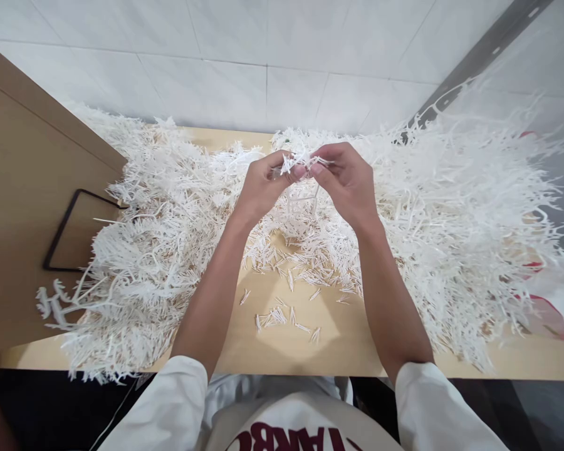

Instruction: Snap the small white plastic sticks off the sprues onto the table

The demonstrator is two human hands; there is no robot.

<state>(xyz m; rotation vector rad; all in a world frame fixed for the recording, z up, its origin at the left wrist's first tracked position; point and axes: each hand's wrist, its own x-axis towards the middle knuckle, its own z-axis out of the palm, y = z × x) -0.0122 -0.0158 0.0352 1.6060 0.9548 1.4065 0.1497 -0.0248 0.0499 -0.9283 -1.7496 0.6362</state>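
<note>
pinches a spiky white piece in the fingertips of left hand and right hand, over the table, toward its back edge. looks thin, branched, half hidden by the grip. seems partway along: shows loose sticks nearer the front edge, leaves a left heap overhanging it and a right heap.

Sprigs heaped L & R on bench, loose pcs btwn twd front, panel far L, plastic bag far R, wall behind.
</note>
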